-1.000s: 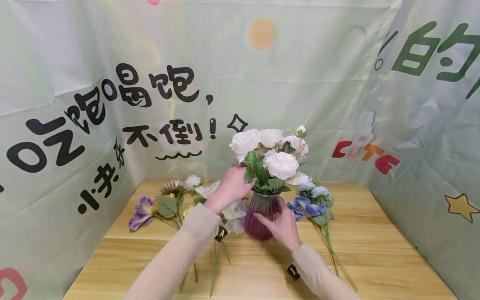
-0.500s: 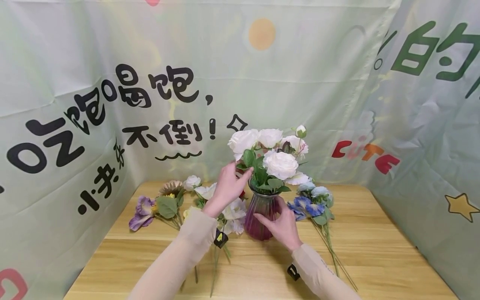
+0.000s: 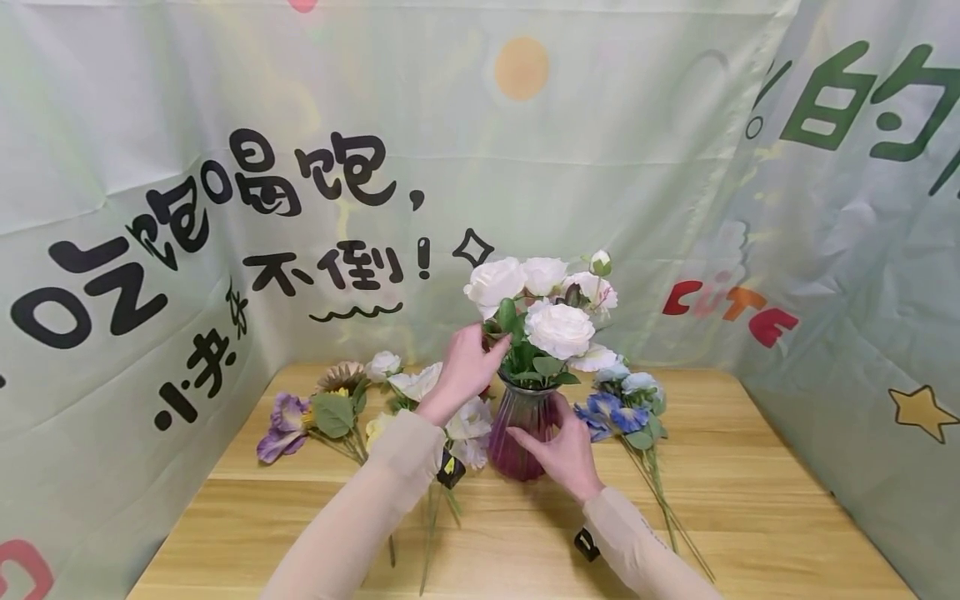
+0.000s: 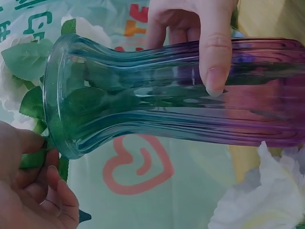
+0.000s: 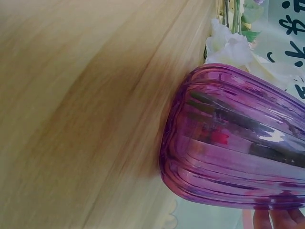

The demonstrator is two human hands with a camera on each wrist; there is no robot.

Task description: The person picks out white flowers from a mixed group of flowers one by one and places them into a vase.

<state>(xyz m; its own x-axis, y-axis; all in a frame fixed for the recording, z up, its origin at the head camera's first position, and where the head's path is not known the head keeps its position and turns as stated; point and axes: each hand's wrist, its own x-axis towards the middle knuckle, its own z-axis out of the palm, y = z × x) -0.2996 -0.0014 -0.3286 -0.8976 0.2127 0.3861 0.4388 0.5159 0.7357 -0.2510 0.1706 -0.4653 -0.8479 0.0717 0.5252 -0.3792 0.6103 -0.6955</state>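
Note:
In the head view a ribbed glass vase (image 3: 504, 454), greenish at the neck and purple-pink below, stands upright on the table, full of white roses (image 3: 558, 329) with green leaves. My right hand (image 3: 566, 450) grips its body from the right, the thumb lying across the front in the left wrist view. My left hand (image 3: 467, 365) is at the left of the rim. Its fingers pinch a green leafy stem (image 4: 33, 160) of the leftmost rose (image 3: 495, 285), just outside the glass lip in the left wrist view. Dark stems (image 5: 238, 114) show through the purple base in the right wrist view.
Purple (image 3: 283, 425) and brown-yellow flowers lie at the left of the wooden table (image 3: 750, 467). White flowers (image 3: 468, 421) lie beside the vase, partly behind the left arm. Blue flowers (image 3: 615, 412) with long stems lie on the right. Printed cloth (image 3: 637, 167) surrounds the table.
My left hand shifts slightly left, then back right, its thumb now showing at the stem. The leftmost rose has tipped a little to the right. Right hand and vase stay put.

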